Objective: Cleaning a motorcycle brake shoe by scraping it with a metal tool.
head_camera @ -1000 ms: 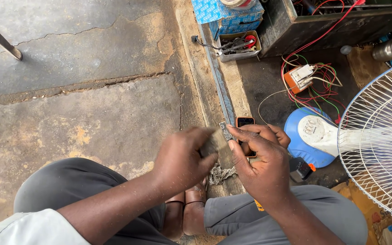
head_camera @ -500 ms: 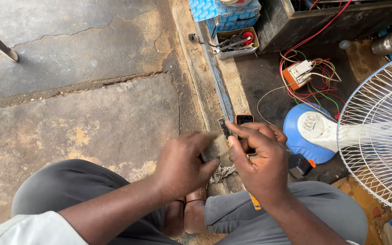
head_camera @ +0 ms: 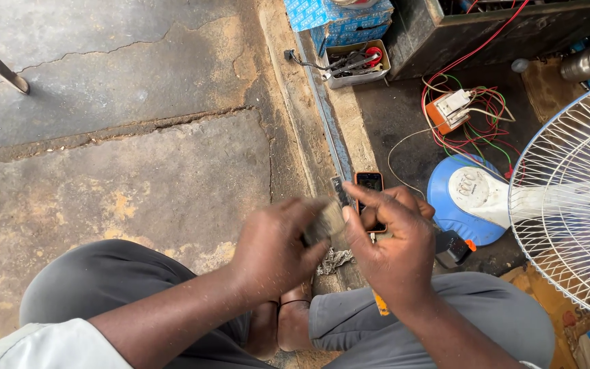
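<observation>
Cracked concrete floor (head_camera: 124,171) lies under a seated person. Left hand (head_camera: 274,246) closes its grip on a small grey-brown block (head_camera: 325,222) (blurred), pressed against a thin dark metal strip (head_camera: 340,191) pinched in the grip of the right hand (head_camera: 394,239). Just beyond the strip lies an orange-cased phone (head_camera: 370,184); right of the phone sits a blue fan base (head_camera: 469,201), with a white fan guard (head_camera: 575,205) further right.

Head camera, close, straight down
</observation>
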